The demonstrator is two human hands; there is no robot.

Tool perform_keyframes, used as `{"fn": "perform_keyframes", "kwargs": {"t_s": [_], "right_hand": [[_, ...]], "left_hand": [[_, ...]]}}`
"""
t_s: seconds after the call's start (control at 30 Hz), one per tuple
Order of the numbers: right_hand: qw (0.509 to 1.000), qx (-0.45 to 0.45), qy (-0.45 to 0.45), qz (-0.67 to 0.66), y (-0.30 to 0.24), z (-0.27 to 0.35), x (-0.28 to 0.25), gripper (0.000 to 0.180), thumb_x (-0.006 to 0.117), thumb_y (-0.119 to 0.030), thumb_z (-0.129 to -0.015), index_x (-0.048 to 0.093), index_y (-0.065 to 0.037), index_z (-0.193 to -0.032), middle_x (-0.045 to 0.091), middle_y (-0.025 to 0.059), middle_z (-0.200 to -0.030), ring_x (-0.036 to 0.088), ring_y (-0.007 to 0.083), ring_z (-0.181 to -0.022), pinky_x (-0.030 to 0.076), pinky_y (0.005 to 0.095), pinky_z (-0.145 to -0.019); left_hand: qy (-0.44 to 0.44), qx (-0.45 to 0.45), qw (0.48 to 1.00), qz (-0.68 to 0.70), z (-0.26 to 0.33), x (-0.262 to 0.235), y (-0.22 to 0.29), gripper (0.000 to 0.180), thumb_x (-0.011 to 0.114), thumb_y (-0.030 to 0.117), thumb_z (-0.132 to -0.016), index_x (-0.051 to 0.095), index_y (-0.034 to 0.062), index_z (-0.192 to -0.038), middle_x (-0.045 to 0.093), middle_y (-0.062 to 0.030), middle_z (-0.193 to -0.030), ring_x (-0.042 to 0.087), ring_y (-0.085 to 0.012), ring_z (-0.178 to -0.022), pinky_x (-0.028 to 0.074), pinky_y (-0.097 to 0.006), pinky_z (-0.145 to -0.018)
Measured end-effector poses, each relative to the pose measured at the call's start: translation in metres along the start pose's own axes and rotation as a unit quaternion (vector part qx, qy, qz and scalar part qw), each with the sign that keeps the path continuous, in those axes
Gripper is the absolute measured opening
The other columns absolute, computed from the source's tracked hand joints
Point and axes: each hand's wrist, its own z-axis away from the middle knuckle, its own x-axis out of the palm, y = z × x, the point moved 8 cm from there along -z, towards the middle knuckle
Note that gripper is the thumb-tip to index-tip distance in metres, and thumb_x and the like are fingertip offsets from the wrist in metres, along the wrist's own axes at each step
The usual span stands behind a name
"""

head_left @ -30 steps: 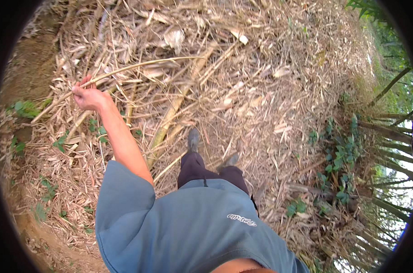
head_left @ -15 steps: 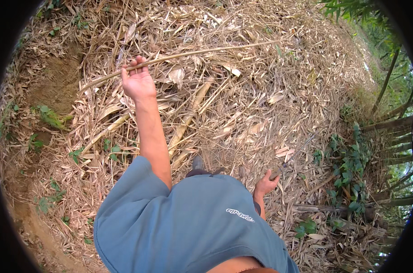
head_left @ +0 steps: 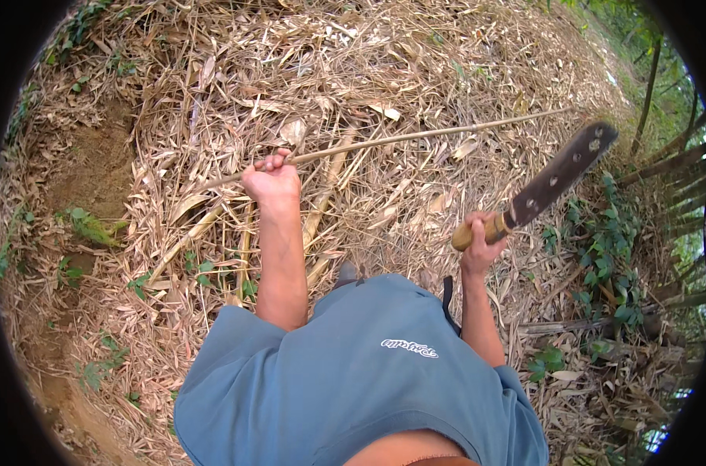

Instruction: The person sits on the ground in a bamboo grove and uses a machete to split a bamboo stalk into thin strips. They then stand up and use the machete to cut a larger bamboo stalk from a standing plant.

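A long, thin, dry bamboo stick (head_left: 415,135) lies across in front of me, its far end reaching toward the right. My left hand (head_left: 273,180) is closed around it near its left end, palm up. Raised at my right side is a machete with a broad dark blade (head_left: 559,177) that has several holes along it. Its wooden handle (head_left: 479,232) sits in the fist of my right hand (head_left: 483,245). The blade points up and to the right, below the stick's right end and apart from it.
Dry bamboo leaves and straw (head_left: 415,202) cover the sloping ground. Thicker bamboo pieces (head_left: 327,186) lie among them. On the left is a bare earth patch (head_left: 92,167); on the right, a green leafy vine (head_left: 605,248) grows beside bamboo poles (head_left: 679,167).
My right hand has come up and forward, bringing the machete into clear view. My left hand has moved right and nearer with the stick, and its fingers have closed more tightly.
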Motion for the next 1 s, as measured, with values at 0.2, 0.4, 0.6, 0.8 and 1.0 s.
{"fn": "perform_keyframes", "kwargs": {"t_s": [0.2,0.4,0.6,0.8,1.0], "right_hand": [[0.995,0.004,0.080,-0.054,-0.018,-0.031,0.034,0.031,0.066,0.001,-0.091,0.052,0.000,-0.119,0.058,0.0239,-0.135,0.065,0.0116,-0.084,0.057,0.0244,-0.075],[0.981,0.002,0.146,-0.127,-0.023,-0.033,0.039,0.024,0.064,0.001,-0.093,0.051,-0.001,-0.113,0.061,0.0234,-0.131,0.064,0.0110,-0.082,0.055,0.0234,-0.072],[0.976,0.008,0.195,-0.094,-0.042,-0.033,0.021,0.013,0.063,0.002,-0.093,0.053,-0.004,-0.099,0.070,0.0174,-0.106,0.058,0.0088,-0.073,0.051,0.0246,-0.073],[0.981,-0.005,0.187,-0.052,-0.059,-0.044,0.008,0.014,0.066,0.000,-0.093,0.054,-0.003,-0.097,0.072,0.0142,-0.096,0.061,0.0098,-0.074,0.052,0.0253,-0.070],[0.994,-0.031,0.103,0.013,-0.073,-0.050,0.014,0.016,0.066,-0.001,-0.092,0.054,-0.003,-0.102,0.071,0.0114,-0.094,0.068,0.0142,-0.082,0.057,0.0297,-0.071]], "left_hand": [[0.139,-0.095,0.985,-0.046,0.000,-0.067,-0.029,0.018,0.027,0.003,-0.094,0.031,0.0078,-0.077,0.036,-0.0074,-0.066,0.039,-0.0182,-0.059,0.053,-0.045,-0.078],[0.172,-0.152,0.967,-0.107,0.004,-0.113,-0.050,0.014,0.028,-0.001,-0.089,0.033,0.0062,-0.078,0.039,-0.0094,-0.069,0.043,-0.0208,-0.062,0.055,-0.052,-0.087],[0.143,-0.246,0.947,-0.150,-0.005,-0.158,-0.086,0.016,0.027,-0.001,-0.093,0.038,0.0009,-0.081,0.050,-0.0163,-0.081,0.054,-0.0267,-0.078,0.054,-0.053,-0.095],[0.183,-0.255,0.790,-0.526,0.037,-0.202,-0.090,0.039,0.048,0.026,-0.097,0.047,-0.0035,-0.123,0.048,-0.0226,-0.129,0.042,-0.0343,-0.127,0.026,-0.055,-0.114],[-0.158,-0.014,0.768,-0.620,0.114,-0.105,-0.095,0.043,0.054,0.014,-0.093,0.044,-0.0003,-0.133,0.045,-0.0181,-0.132,0.046,-0.0259,-0.123,0.035,-0.044,-0.113]]}}
